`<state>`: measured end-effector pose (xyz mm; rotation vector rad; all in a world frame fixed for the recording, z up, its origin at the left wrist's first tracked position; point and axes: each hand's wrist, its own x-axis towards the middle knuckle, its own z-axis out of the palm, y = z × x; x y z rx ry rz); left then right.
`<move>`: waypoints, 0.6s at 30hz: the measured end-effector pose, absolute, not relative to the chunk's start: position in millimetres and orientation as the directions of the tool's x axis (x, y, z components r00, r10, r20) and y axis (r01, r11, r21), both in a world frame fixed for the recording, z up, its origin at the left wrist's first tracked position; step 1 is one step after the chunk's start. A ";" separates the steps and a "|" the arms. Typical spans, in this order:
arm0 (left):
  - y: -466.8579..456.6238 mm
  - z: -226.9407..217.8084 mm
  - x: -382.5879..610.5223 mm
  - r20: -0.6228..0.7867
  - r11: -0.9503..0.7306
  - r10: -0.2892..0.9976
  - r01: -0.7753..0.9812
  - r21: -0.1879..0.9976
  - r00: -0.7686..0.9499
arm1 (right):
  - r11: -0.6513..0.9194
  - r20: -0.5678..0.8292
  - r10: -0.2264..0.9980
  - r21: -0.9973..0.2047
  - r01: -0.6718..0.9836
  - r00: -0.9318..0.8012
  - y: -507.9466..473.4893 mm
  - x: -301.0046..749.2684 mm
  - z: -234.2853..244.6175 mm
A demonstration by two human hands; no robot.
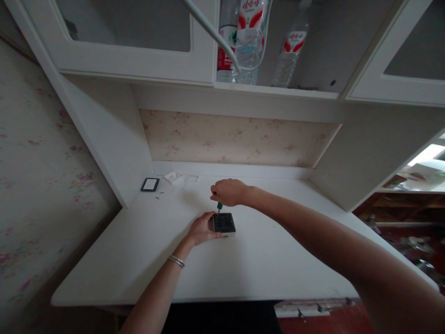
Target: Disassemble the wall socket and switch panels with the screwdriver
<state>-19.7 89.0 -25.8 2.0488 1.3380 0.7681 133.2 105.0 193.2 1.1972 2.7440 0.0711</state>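
A small square box (225, 223) with a black top and white sides sits on the white desk (264, 260). My left hand (200, 229) is closed about its left side, thumb near the front edge and fingers at the back. Above it, my right hand (229, 191) is wrapped round a screwdriver (219, 205) with a green handle. The screwdriver stands nearly upright, its shaft reaching down to the left part of the black top. Its very tip is too small to make out.
At the desk's back left lie a dark-framed square plate (150, 184), a white open frame (173, 177), a clear thin piece (191, 179) and small dark bits (157, 198). Overhead, a cabinet (139, 60) holds plastic bottles (292, 44); a white cable (212, 30) hangs before it.
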 end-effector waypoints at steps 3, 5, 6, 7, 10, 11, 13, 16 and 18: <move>89.7 -27.4 -19.6 0.167 -0.345 0.928 0.606 0.717 0.332 | 0.761 -0.177 0.643 0.039 0.648 -0.745 105.8 134.2 194.3; 89.9 -28.1 -19.6 0.168 -0.347 0.928 0.609 0.713 0.332 | 0.755 -0.217 0.643 0.018 0.656 -0.735 106.1 134.3 195.5; 89.9 -28.3 -19.6 0.169 -0.347 0.928 0.610 0.712 0.331 | 0.732 -0.218 0.669 0.028 0.681 -0.710 106.0 133.8 195.9; 89.9 -28.4 -19.6 0.171 -0.347 0.929 0.610 0.712 0.328 | 0.704 -0.207 0.701 0.048 0.709 -0.682 105.7 133.2 196.1; 89.3 -28.3 -19.3 0.180 -0.347 0.930 0.599 0.722 0.322 | 0.684 -0.155 0.728 0.094 0.724 -0.668 104.5 131.6 196.4; 89.0 -28.0 -19.2 0.181 -0.345 0.930 0.593 0.728 0.319 | 0.716 -0.152 0.697 0.084 0.693 -0.701 104.4 131.5 196.7; 88.4 -27.2 -19.1 0.178 -0.339 0.932 0.579 0.742 0.316 | 0.787 -0.169 0.613 0.043 0.616 -0.771 104.6 131.8 197.5; 87.8 -25.3 -19.3 0.163 -0.331 0.932 0.571 0.751 0.325 | 0.788 -0.194 0.607 0.024 0.615 -0.771 104.8 131.3 198.2; 87.7 -24.4 -19.4 0.158 -0.329 0.932 0.578 0.747 0.327 | 0.736 -0.173 0.674 0.068 0.673 -0.719 104.3 129.6 197.7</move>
